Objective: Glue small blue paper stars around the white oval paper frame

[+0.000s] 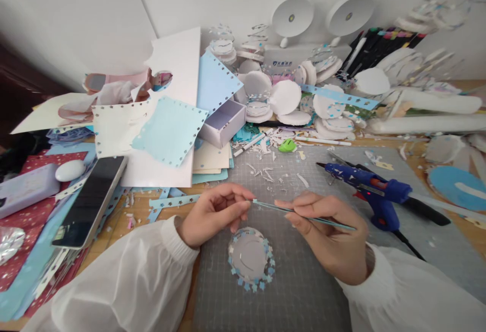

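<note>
One glue gun point(374, 190), one phone point(91, 200), two hands.

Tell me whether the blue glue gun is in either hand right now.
No. The glue gun lies on the mat, apart from both hands, whose fingers pinch a thin blue strip.

Left hand point(212, 213) and right hand point(326, 231) fingertip to fingertip — both seemingly pinched shut — white-sleeved forearms angled inward.

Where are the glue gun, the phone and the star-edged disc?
Glue gun point(374, 190), head view, on its blue body.
Phone point(89, 201), head view, middle of its dark screen.
Disc point(249, 255), head view, on its plain centre.
</note>
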The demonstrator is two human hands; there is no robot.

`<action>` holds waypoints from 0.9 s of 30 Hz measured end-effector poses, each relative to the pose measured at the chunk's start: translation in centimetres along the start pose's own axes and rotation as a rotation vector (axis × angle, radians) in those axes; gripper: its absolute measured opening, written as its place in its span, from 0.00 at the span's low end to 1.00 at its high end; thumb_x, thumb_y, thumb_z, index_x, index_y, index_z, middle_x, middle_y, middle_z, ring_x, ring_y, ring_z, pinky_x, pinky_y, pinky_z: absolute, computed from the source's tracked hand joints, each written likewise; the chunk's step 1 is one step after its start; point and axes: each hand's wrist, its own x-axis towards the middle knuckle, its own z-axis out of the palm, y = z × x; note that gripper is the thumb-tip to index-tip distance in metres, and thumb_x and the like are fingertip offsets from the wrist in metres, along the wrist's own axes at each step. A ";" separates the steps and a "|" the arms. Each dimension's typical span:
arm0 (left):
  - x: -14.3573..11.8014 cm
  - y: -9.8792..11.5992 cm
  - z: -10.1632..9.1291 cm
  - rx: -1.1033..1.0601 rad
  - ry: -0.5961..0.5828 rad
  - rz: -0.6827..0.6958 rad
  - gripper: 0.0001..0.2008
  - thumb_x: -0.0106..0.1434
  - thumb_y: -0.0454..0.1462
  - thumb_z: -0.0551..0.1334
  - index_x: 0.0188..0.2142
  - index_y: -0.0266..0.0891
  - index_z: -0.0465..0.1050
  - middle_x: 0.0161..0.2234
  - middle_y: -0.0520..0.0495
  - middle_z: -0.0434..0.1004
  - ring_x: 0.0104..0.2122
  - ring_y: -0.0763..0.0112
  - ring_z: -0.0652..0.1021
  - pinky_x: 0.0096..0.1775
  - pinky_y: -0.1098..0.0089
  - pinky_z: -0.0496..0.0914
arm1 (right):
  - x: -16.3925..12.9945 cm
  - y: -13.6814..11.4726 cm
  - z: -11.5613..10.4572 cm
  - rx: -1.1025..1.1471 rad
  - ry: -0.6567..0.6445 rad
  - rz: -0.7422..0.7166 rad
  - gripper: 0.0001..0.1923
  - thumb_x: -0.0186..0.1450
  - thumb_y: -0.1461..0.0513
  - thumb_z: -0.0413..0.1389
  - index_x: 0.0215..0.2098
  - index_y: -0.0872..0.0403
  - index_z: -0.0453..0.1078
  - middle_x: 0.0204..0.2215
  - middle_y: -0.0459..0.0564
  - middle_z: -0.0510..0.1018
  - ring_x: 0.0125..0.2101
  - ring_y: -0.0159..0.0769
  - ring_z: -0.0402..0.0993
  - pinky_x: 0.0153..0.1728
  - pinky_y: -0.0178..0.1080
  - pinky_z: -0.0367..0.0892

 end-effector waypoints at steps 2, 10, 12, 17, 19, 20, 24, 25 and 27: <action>0.0 0.0 -0.1 -0.016 -0.011 -0.008 0.09 0.57 0.36 0.65 0.35 0.33 0.72 0.21 0.53 0.71 0.15 0.82 0.68 0.17 0.80 0.61 | 0.0 0.0 0.1 0.036 -0.005 0.030 0.10 0.56 0.72 0.59 0.30 0.51 0.69 0.26 0.46 0.76 0.33 0.41 0.80 0.31 0.38 0.77; 0.1 -0.2 -0.3 -0.030 -0.011 -0.034 0.08 0.56 0.37 0.66 0.32 0.33 0.71 0.19 0.54 0.71 0.14 0.83 0.67 0.17 0.81 0.61 | -0.2 0.0 0.2 0.114 -0.003 0.110 0.09 0.56 0.71 0.59 0.29 0.51 0.69 0.26 0.45 0.75 0.32 0.39 0.80 0.33 0.39 0.77; 0.0 -0.2 -0.2 -0.031 -0.011 -0.035 0.08 0.56 0.36 0.66 0.32 0.33 0.71 0.19 0.54 0.71 0.14 0.83 0.67 0.17 0.81 0.61 | -0.2 0.2 0.2 0.137 0.012 0.123 0.09 0.57 0.71 0.59 0.30 0.51 0.69 0.26 0.45 0.74 0.32 0.38 0.79 0.34 0.40 0.77; 0.0 -0.1 -0.1 -0.025 -0.013 -0.043 0.08 0.56 0.37 0.66 0.31 0.33 0.71 0.19 0.54 0.70 0.14 0.83 0.66 0.17 0.81 0.60 | -0.2 0.7 0.2 0.182 0.051 0.154 0.08 0.58 0.68 0.59 0.31 0.50 0.67 0.26 0.44 0.71 0.33 0.38 0.78 0.38 0.44 0.77; 0.0 0.0 -0.1 -0.022 -0.010 -0.048 0.09 0.55 0.37 0.67 0.31 0.33 0.71 0.18 0.54 0.70 0.14 0.83 0.66 0.17 0.81 0.60 | -0.2 0.6 0.2 0.166 0.046 0.170 0.08 0.58 0.68 0.60 0.30 0.50 0.67 0.26 0.44 0.72 0.32 0.38 0.78 0.36 0.43 0.77; 0.0 0.0 -0.1 -0.017 -0.008 -0.052 0.09 0.55 0.37 0.67 0.31 0.33 0.71 0.18 0.54 0.70 0.14 0.83 0.66 0.17 0.80 0.60 | -0.2 0.6 0.2 0.162 0.041 0.175 0.08 0.57 0.68 0.60 0.29 0.51 0.66 0.26 0.44 0.72 0.32 0.38 0.79 0.35 0.42 0.77; 0.0 0.0 -0.1 0.006 -0.001 -0.067 0.10 0.54 0.38 0.67 0.30 0.33 0.71 0.18 0.53 0.71 0.14 0.83 0.66 0.17 0.80 0.61 | -0.1 0.4 0.3 0.168 0.033 0.192 0.08 0.57 0.68 0.60 0.29 0.51 0.66 0.26 0.44 0.72 0.31 0.38 0.79 0.34 0.40 0.77; 0.0 0.0 -0.1 0.009 0.000 -0.070 0.10 0.54 0.38 0.67 0.30 0.33 0.71 0.18 0.53 0.71 0.14 0.83 0.66 0.17 0.80 0.61 | -0.1 0.4 0.3 0.175 0.036 0.200 0.08 0.58 0.68 0.60 0.29 0.51 0.66 0.26 0.44 0.72 0.31 0.37 0.79 0.34 0.40 0.77; 0.0 0.0 -0.1 0.012 0.002 -0.071 0.09 0.54 0.38 0.67 0.30 0.33 0.72 0.18 0.53 0.71 0.14 0.83 0.67 0.17 0.80 0.61 | -0.3 0.5 0.2 0.194 0.039 0.221 0.07 0.58 0.68 0.60 0.29 0.50 0.67 0.26 0.44 0.72 0.31 0.36 0.78 0.34 0.39 0.77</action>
